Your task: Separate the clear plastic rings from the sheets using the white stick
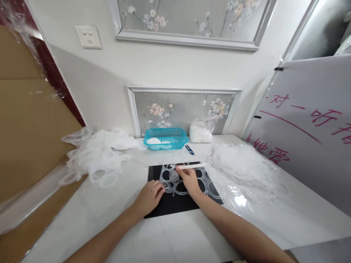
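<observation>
A clear plastic sheet of joined rings (181, 187) lies on a black mat (175, 209) in front of me. My right hand (189, 179) grips a slim white pen-shaped tool (195, 166), its dark tip down among the rings near the far left of the sheet. I cannot make out whether that tip is a blade or a nib. At the left edge of the sheet, my left hand (150, 195) has its fingers curled and pressed together on the plastic. Its fingertips partly hide what they pinch.
Loose clear plastic rings are heaped at left (100, 157); a flat pile of clear sheets (246, 168) lies at right. Along the wall stand a turquoise basket (179, 140) with white pieces and a clear bag (201, 131) of white material. A small blue-black tool (189, 149) lies between.
</observation>
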Available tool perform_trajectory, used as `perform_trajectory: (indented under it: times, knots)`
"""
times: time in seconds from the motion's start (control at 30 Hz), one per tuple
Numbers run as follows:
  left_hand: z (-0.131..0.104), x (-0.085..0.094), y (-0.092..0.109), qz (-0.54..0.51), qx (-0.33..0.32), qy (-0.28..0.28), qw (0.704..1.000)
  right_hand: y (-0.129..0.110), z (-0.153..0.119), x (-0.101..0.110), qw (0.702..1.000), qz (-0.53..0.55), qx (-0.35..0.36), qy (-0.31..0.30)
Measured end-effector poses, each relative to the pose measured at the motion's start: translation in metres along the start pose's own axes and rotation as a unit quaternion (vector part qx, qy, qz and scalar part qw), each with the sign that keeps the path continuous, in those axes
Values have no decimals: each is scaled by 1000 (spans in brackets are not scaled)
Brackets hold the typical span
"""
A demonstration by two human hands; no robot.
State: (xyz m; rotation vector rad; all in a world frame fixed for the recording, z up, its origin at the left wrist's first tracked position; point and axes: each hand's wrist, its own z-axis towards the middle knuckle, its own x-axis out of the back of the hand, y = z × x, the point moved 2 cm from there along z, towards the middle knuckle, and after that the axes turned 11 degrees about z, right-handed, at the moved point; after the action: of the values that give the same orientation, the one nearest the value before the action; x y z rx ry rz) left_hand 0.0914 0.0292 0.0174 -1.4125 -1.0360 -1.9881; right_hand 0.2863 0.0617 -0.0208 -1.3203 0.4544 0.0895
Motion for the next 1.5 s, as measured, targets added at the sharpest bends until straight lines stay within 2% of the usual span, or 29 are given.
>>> perform_trajectory:
  times: [0.1,0.23,0.33,0.47,0.6,0.67,0.77,0.83,0.93,1.07,1.13,1.2,1.3,1.37,1.5]
  knots:
    - [-2,8,-10,-73,67,15,995,0,-1,1,1000,-13,-2,-2]
    - [-3,18,-35,-165,174,18,971,0,-2,2,1000,-27,-4,-12]
    - [-4,25,-49,-246,227,-22,942,-1,-6,2,999,-41,1,-27]
    - [-8,30,-51,-333,268,-82,901,-19,-6,0,997,-64,35,-14]
    - [-12,34,-52,-356,291,-121,880,-47,-3,-23,985,-94,146,-2]
    - [-12,36,-56,-343,295,-142,880,-49,-6,-45,976,-121,176,-53]
    - [-11,40,-63,-288,294,-156,898,-29,-15,-76,959,-145,141,-199]
    - [-11,43,-66,-232,285,-152,918,-11,-23,-85,950,-139,106,-261]
    - [-12,46,-66,-140,248,-126,950,5,-26,-78,957,-122,78,-253]
    - [-14,45,-55,-45,181,-82,979,4,-17,-56,977,-128,87,-143]
    - [-15,42,-48,-23,139,-69,988,2,-13,-52,979,-138,97,-117]
    - [-16,39,-43,-2,93,-63,994,3,-12,-56,973,-145,91,-154]
    - [-19,35,-41,56,50,-52,996,6,-15,-65,950,-146,55,-269]
    - [-21,33,-44,84,42,-43,995,7,-17,-67,935,-145,33,-322]
    - [-22,30,-53,65,50,-47,996,6,-16,-66,917,-145,9,-371]
